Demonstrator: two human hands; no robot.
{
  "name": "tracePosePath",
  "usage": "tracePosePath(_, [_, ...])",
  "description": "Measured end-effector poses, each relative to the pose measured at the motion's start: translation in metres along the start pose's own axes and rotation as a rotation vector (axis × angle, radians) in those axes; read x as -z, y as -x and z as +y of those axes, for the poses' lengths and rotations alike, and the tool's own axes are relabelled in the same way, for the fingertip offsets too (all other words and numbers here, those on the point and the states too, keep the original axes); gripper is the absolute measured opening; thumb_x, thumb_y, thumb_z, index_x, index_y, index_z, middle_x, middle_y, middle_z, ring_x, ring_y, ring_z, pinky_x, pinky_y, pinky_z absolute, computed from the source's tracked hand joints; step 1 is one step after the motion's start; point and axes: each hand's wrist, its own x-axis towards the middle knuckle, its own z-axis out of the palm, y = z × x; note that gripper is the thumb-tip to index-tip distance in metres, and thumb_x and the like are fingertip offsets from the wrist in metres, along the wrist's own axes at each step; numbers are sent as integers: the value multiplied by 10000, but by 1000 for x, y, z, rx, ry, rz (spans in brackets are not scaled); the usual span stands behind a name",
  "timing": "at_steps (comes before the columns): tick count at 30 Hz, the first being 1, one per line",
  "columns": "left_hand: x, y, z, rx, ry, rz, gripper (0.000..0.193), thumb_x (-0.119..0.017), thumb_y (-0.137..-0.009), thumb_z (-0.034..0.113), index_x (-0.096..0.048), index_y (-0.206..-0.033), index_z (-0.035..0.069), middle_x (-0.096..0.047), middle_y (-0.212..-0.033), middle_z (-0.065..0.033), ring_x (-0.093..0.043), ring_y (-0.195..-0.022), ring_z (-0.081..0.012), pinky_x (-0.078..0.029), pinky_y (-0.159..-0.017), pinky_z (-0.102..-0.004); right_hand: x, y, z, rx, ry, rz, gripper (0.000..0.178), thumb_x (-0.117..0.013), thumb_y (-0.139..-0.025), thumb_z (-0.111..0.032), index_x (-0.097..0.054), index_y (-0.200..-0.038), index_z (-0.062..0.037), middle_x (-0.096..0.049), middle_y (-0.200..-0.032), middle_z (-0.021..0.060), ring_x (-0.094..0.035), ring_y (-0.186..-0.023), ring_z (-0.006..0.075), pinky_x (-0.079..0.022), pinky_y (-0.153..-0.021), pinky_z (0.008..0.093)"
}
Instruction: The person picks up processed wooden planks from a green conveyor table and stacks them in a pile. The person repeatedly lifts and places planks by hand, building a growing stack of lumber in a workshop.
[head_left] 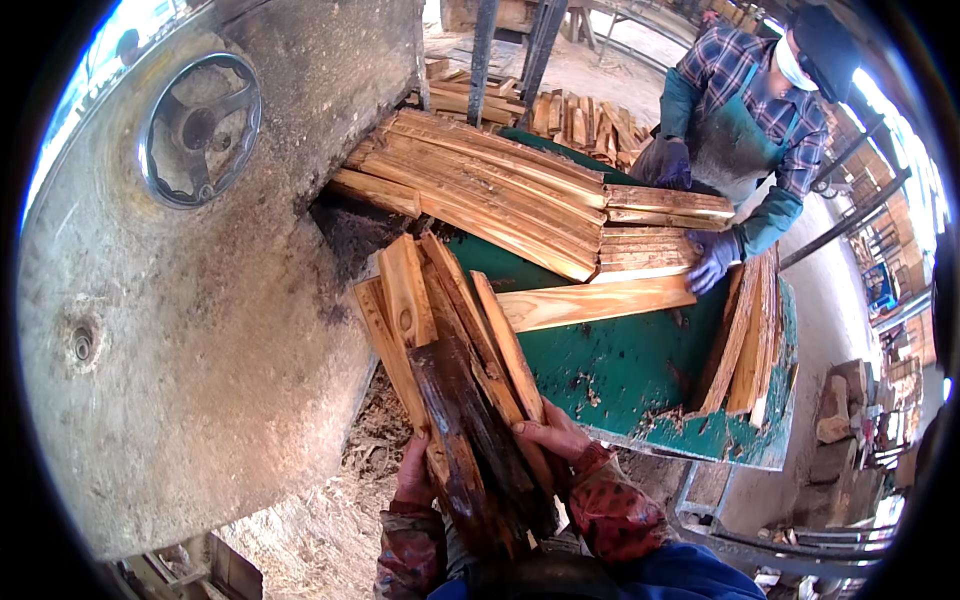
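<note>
In front of my body I hold a bundle of rough wooden slabs (pixel 467 400), some pale, some with dark, wet-looking bark. My left hand (pixel 414 472) is closed on the bundle's left side. On its right side, my right hand (pixel 556 434) grips with the thumb on top of the wood. The far ends of the slabs reach up toward the near edge of a green table (pixel 625 365). Across that table lies a stack of long boards (pixel 500 190), with one pale board (pixel 595 302) along its near side.
A co-worker (pixel 745 130) in gloves and apron stands beyond the table, one gloved hand on the board ends. More slabs (pixel 745 345) lie at the table's right end. At left rises a large machine panel (pixel 200 330) with a handwheel (pixel 200 130). Wood chips (pixel 310 535) cover the floor.
</note>
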Motion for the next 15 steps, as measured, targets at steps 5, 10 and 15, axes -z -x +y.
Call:
tracePosePath(5, [24,-7,14,33,-130,-67,529,-602,-927,376,-490,-1324,44,-610,-1214,-117,-608,-1073,-258,-497,-932,-411,-22,3,3,-89,-76,3,824,-787,-775,-340,-402,-1402,31,-541,-1303,132,-495,-1194,213,-390,-1018,340])
tracePosePath(10, [50,-11,22,23,-191,-108,557,-558,-941,408,-461,-1362,56,-581,-1278,-116,-581,-1137,-274,-469,-987,-411,-56,13,-4,-47,-13,49,772,-774,-760,-295,-433,-1371,33,-563,-1250,102,-527,-1119,182,-421,-972,321])
tracePosePath(15, [46,31,20,-89,-166,-142,635,-570,-919,448,-422,-1373,29,-557,-1282,-133,-569,-1138,-285,-473,-976,-413,-69,21,12,66,-19,-29,883,-821,-757,-271,-342,-1444,9,-478,-1397,105,-435,-1273,186,-321,-1093,334])
